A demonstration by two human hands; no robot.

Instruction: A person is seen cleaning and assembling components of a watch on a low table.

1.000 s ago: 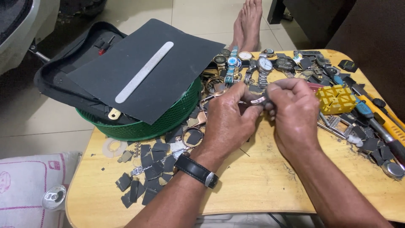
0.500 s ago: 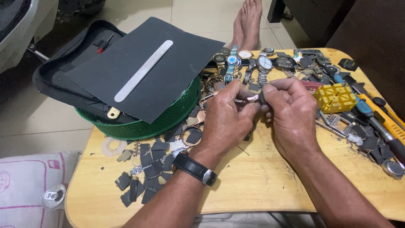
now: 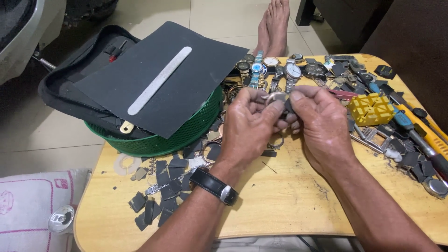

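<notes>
Both hands meet over the middle of a low wooden table (image 3: 280,205). My left hand (image 3: 249,128), with a black wristwatch (image 3: 214,185) on its wrist, and my right hand (image 3: 319,126) pinch a small round silver watch case (image 3: 276,98) between thumbs and fingertips. Most of the case is hidden by my fingers. A metal ring-shaped part (image 3: 276,142) lies on the table just under the hands.
A green basket (image 3: 184,133) holding a black case, a dark sheet (image 3: 163,77) and a silver strip (image 3: 158,80) stands at left. Several watches (image 3: 280,70) lie behind the hands. A yellow holder (image 3: 371,108), tools (image 3: 417,135) and strap pieces (image 3: 161,186) crowd both sides. A foot (image 3: 275,23) rests beyond the table.
The hands have drawn closer together around the watch case and shifted slightly; the view has dipped a little. Nothing else on the table moved.
</notes>
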